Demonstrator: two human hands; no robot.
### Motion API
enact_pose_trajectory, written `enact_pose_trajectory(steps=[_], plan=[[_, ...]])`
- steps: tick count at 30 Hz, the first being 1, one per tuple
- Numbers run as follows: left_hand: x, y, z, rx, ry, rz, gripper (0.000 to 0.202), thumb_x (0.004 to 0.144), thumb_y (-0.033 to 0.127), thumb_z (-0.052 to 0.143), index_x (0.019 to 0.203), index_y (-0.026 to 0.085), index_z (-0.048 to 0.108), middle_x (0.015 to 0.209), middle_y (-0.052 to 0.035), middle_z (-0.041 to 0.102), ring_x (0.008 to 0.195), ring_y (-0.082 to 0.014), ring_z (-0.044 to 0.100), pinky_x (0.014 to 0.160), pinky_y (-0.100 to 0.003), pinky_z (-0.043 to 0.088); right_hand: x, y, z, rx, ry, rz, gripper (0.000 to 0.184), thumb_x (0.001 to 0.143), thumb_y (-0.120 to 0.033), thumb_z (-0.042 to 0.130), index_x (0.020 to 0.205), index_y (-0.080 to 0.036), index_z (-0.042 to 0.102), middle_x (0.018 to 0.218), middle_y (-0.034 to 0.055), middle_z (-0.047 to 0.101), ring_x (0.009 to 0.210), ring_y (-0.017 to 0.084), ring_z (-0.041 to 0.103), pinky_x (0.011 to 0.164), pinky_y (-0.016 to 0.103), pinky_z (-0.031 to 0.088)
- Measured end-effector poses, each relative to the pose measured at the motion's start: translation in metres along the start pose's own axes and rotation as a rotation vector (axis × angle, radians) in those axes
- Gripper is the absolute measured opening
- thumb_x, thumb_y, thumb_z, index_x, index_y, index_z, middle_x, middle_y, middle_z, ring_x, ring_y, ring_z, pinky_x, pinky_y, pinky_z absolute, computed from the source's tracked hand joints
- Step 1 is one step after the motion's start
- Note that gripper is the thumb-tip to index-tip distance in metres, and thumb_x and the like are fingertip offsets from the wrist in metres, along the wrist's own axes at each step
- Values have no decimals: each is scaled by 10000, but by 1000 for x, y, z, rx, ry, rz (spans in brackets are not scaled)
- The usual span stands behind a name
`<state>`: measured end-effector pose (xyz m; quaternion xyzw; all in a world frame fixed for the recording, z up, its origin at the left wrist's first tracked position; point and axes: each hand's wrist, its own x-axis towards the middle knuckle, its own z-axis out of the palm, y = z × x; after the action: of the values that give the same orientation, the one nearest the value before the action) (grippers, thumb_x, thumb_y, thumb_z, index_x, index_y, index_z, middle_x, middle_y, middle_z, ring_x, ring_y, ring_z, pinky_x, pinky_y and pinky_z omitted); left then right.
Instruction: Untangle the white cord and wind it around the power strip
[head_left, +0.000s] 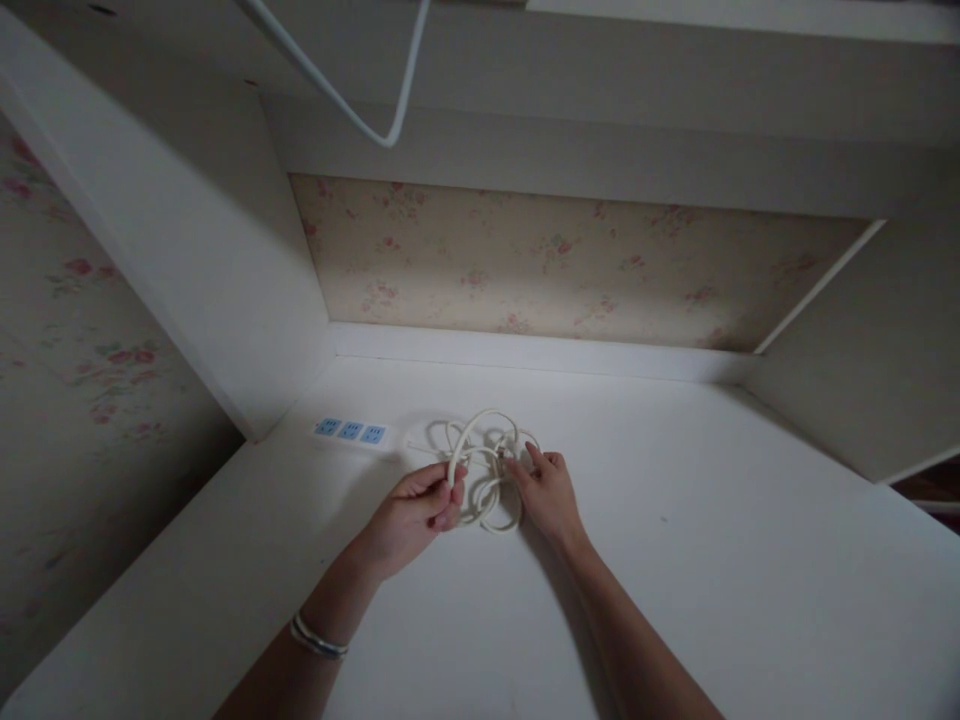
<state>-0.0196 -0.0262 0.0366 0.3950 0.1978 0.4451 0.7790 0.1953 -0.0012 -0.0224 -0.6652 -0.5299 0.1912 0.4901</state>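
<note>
A white power strip point(350, 434) with three blue socket blocks lies on the white desk, left of my hands. Its white cord point(486, 415) is bunched in loose loops between my hands. My left hand point(420, 510) pinches one strand, which arches up and over to the right. My right hand point(546, 485) is at the right side of the loops, with thumb and forefinger closed on a part of the cord near what looks like its plug point(501, 454). The exact grip there is too small to make out fully.
The white desktop point(675, 600) spreads around my arms, with side panels point(202, 230) left and right. Floral wallpaper point(525, 260) covers the back wall. Overhead is a shelf point(637, 110), and a pale cable point(388, 138) hangs down in front of it.
</note>
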Motion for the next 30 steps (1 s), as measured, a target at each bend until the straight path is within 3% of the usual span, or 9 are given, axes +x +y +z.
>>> enact_pose_trajectory(steps=[5, 10, 15, 20, 23, 27, 30], plan=[[-4, -1, 1, 97, -70, -70, 198, 764, 316, 725, 786, 129, 662, 640, -5, 488, 531, -63, 335, 538, -253, 209, -1, -5, 0, 26, -14, -84, 280, 749, -487, 656, 880, -257, 746, 774, 42, 511, 792, 220, 505, 769, 358, 423], [-4, 2, -1, 126, -51, -27, 198, 781, 334, 698, 789, 141, 653, 645, -5, 490, 546, -82, 373, 551, -252, 236, 0, -14, -6, 141, 146, -106, 235, 725, -435, 697, 840, -234, 730, 905, 57, 499, 920, 202, 438, 844, 351, 390], [-2, 1, 3, 316, -75, 26, 325, 792, 435, 670, 706, 123, 644, 659, -29, 516, 638, -123, 423, 633, -268, 310, 1, -25, -9, 385, 112, 52, 300, 762, -480, 638, 890, -221, 716, 1064, 70, 512, 966, 193, 476, 791, 314, 433], [6, -11, 3, 377, 41, 34, 457, 860, 551, 513, 819, 129, 683, 765, -71, 609, 773, -184, 537, 753, -306, 387, 5, -29, -14, 859, 48, 220, 307, 752, -468, 668, 939, -225, 676, 957, 29, 615, 837, 157, 544, 696, 268, 453], [12, -18, -3, 486, 158, 49, 380, 879, 478, 519, 900, 142, 694, 904, -93, 662, 890, -215, 575, 839, -331, 415, 13, -29, -24, 996, 89, 281, 290, 742, -458, 682, 917, -228, 663, 885, 0, 625, 696, 108, 529, 610, 223, 433], [14, -25, -11, 804, 179, 167, 194, 823, 212, 572, 971, 193, 694, 1031, -76, 656, 1000, -226, 560, 924, -350, 408, 24, -20, -42, 1048, 177, 288, 285, 740, -482, 671, 890, -243, 628, 886, -22, 642, 538, 67, 463, 527, 213, 415], [11, -28, -11, 1039, 112, 248, 442, 722, 38, 540, 1089, 249, 669, 1155, -61, 619, 1120, -231, 514, 1007, -378, 367, 31, -5, -52, 1094, 266, 279, 260, 745, -474, 672, 850, -247, 601, 903, -31, 647, 503, 52, 428, 510, 210, 427]])
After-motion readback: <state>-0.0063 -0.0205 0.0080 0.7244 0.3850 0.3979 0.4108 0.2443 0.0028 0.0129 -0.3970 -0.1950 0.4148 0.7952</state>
